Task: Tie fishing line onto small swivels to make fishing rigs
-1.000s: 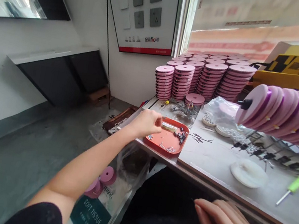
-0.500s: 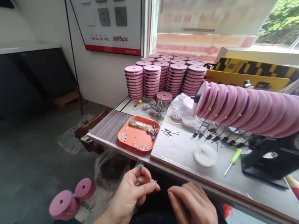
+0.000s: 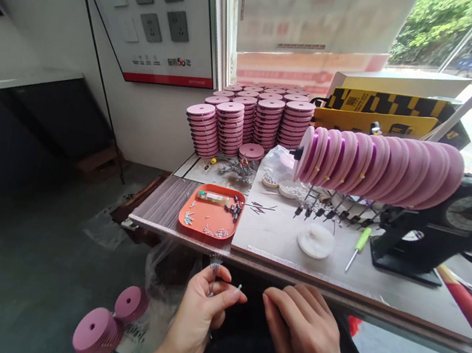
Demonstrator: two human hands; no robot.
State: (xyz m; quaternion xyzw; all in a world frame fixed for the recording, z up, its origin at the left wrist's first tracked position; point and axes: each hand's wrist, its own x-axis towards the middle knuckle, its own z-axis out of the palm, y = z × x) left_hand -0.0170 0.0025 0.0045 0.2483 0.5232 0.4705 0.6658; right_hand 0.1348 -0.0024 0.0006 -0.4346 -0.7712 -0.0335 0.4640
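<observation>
Over the lap (image 3: 240, 347), just off the bench (image 3: 162, 206): left hand (image 3: 203, 309) pinches a pale bit (image 3: 239, 287) at thumb and forefinger tips, other fingers curled round what look like wires (image 3: 215, 265). Right hand (image 3: 307, 329) near, apart; fingertips bunched, cannot tell whether on anything. Risk, as judged: bit held by so little that a loosened pinch could lose it on the dark lap; slack fingers could shed wires. Tray (image 3: 199, 214) beyond.

The table (image 3: 157, 210) showed a wood-grain finish at its front left corner. Near its front edge, the tray (image 3: 214, 214) appeared smooth, glossy plastic. The spools (image 3: 228, 129) along the rear edge looked matt. The screwdriver (image 3: 357, 246) combined a bright metal shaft (image 3: 351, 261) with a smooth plastic handle (image 3: 363, 238).
</observation>
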